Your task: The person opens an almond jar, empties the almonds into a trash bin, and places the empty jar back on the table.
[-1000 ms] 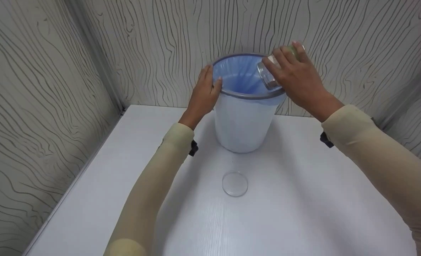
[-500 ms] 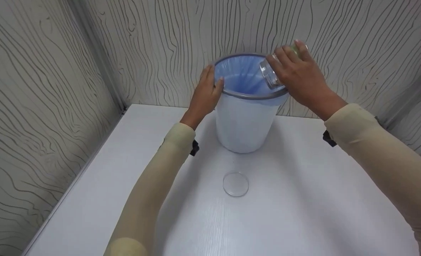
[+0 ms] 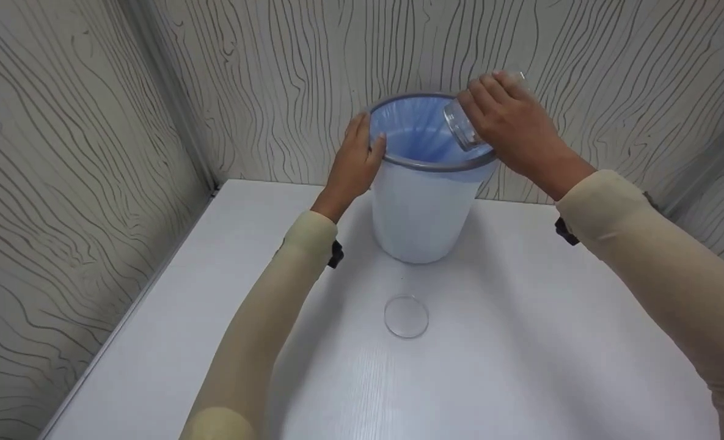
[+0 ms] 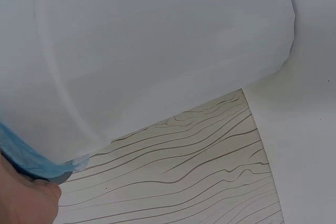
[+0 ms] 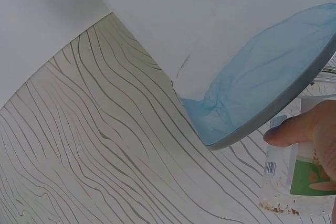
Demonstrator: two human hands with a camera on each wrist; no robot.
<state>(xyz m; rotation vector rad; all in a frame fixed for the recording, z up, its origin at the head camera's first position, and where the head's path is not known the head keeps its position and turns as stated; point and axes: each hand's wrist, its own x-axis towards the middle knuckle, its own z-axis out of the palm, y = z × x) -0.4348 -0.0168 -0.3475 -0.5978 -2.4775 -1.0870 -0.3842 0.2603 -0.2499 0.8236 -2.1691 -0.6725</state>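
Observation:
My right hand (image 3: 511, 119) grips a clear plastic jar (image 3: 460, 125), tilted with its mouth over the right side of the trash bin (image 3: 423, 214). In the right wrist view, the jar (image 5: 280, 179) has a green label, and brown crumbs lie at its base end. The bin is white, with a grey rim and a blue liner bag (image 3: 407, 131). At the rim's left side, my left hand (image 3: 354, 162) holds on, thumb toward the near side. Only part of that hand (image 4: 29, 195) shows in the left wrist view, against the liner's edge.
A clear round lid-like disc (image 3: 406, 316) lies on the white table (image 3: 490, 373) in front of the bin. Wood-grain patterned panels (image 3: 288, 73) stand close behind the bin and at the left.
The jar has turned slightly in my right hand; its green label, seen between the fingers before, is now hidden in the head view. My left hand keeps its place on the rim.

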